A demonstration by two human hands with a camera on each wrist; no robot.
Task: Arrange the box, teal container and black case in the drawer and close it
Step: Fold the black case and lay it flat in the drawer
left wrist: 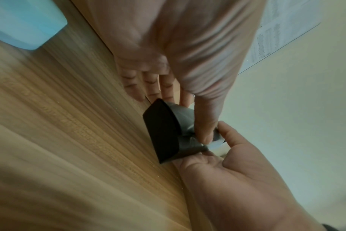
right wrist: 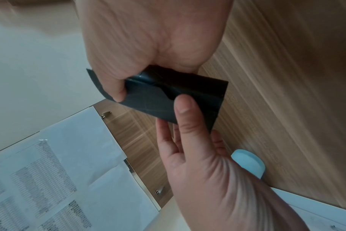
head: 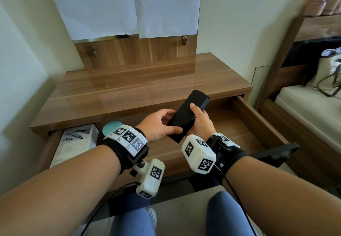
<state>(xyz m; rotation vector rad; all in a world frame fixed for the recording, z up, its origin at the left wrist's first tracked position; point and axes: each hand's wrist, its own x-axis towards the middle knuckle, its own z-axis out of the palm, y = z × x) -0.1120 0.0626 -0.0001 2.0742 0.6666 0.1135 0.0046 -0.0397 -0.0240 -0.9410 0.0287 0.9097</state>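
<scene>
Case in both hands, above the open drawer

Fingers first: my right hand (head: 200, 123) is wrapped round the black case (head: 188, 115), thumb laid along its top face and the other fingers curled underneath, so the weight sits in that palm. My left hand (head: 158, 125) pinches the near end, thumb on one face and fingers under the other, which I judge steadies the case and lets me turn it to lie along the drawer. I hold it tilted, far end raised over the desk top (head: 129, 88), clear of the drawer (head: 258, 123) below, so nothing catches on the front edge.

The box (head: 77, 143) already lies flat in the drawer's left end, and the teal container (head: 110, 127) stands just beside it, partly hidden by my left wrist. That leaves the bare wooden floor to the right, the likely place for the case. The drawer is pulled well out and is not yet closed.
</scene>
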